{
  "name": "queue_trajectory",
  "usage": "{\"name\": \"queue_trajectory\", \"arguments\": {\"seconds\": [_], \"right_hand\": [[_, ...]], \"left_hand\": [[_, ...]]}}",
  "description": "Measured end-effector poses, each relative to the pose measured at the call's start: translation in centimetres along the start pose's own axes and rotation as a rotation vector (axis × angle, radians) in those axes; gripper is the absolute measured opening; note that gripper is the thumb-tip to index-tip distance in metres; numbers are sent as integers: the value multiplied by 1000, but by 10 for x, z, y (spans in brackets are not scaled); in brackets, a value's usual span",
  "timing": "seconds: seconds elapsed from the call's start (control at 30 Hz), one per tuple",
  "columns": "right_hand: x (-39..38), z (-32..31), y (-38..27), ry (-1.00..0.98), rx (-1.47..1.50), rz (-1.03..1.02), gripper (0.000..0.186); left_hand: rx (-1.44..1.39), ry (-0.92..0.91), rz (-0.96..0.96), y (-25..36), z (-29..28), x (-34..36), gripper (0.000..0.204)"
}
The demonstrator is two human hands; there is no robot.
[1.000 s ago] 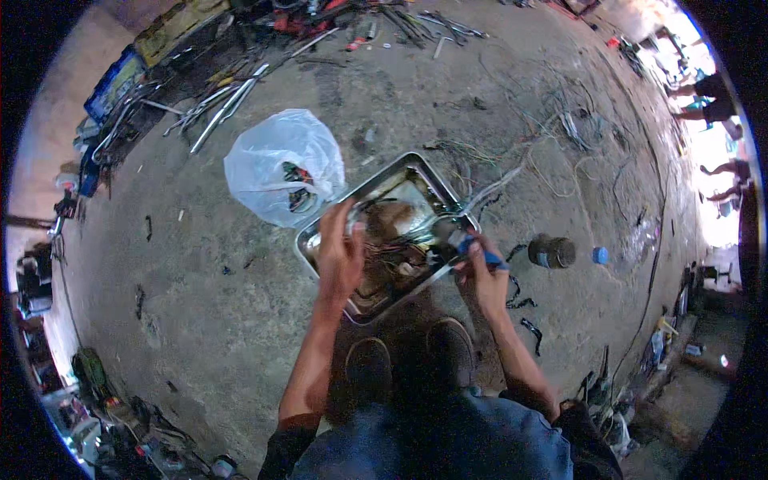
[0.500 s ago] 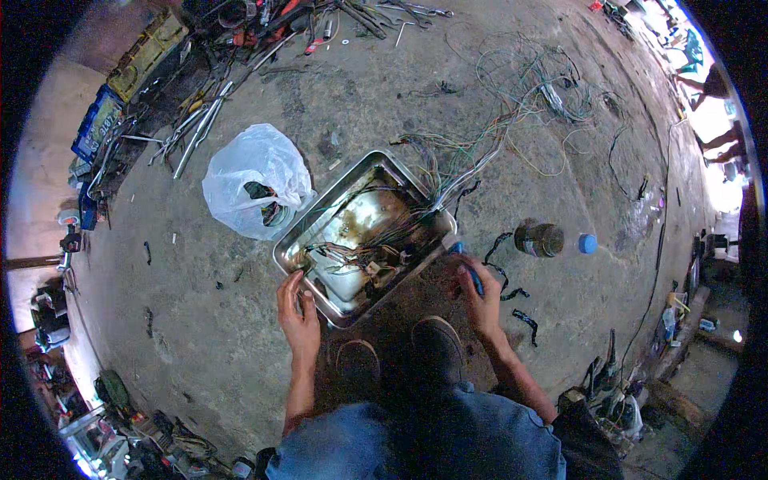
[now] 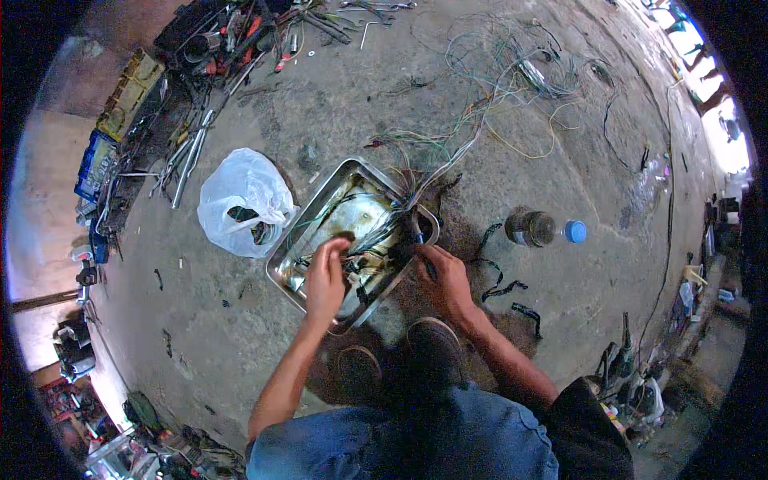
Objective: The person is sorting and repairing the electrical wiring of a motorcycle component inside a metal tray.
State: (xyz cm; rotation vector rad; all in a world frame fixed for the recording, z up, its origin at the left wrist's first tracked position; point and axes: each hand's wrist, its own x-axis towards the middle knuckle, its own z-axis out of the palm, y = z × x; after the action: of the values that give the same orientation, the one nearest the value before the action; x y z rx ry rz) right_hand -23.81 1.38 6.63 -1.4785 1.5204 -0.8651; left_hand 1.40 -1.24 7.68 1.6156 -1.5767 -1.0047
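Observation:
A shallow metal tray [image 3: 282, 282] sits on the floor in front of my feet. A bundle of wires [image 3: 376, 240] with pale connectors lies in it, over wet, stained metal. Over the tray's near left part is my left hand [image 3: 323, 292], its fingers curved and apart from the thumb, with no held thing visible. At the right side of the tray, my right hand [image 3: 445, 280] grips a blue-handled brush [image 3: 418, 238]. The brush head is against or close to the wires at the tray's far right corner; dark shadow hides the exact contact.
Loose wires [image 3: 512, 104] trail from the tray to the far right. A white plastic bag [image 3: 240, 188] stands left of it. To the right are a brown jar [image 3: 530, 229], a blue cap [image 3: 575, 231] and black strips [image 3: 526, 318]. Metal tools [image 3: 192, 156] lie far left.
My left hand has left the tray's near left rim and moved in over the tray. My right hand has brought the brush left and slightly forward to the wires. The view has shifted slightly.

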Motion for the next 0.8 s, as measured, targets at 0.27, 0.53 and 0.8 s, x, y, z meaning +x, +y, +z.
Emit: {"name": "queue_trajectory", "arguments": {"seconds": [0.27, 0.53, 0.8], "right_hand": [[0, -12, 7, -21, 52, 25, 30], [-6, -10, 6, -54, 101, 60, 30], [-8, -19, 10, -55, 278, 181, 33]], "left_hand": [[814, -224, 195, -20, 43, 40, 57], [851, -352, -94, -6, 50, 45, 52], [632, -253, 146, -18, 37, 38, 34]]}}
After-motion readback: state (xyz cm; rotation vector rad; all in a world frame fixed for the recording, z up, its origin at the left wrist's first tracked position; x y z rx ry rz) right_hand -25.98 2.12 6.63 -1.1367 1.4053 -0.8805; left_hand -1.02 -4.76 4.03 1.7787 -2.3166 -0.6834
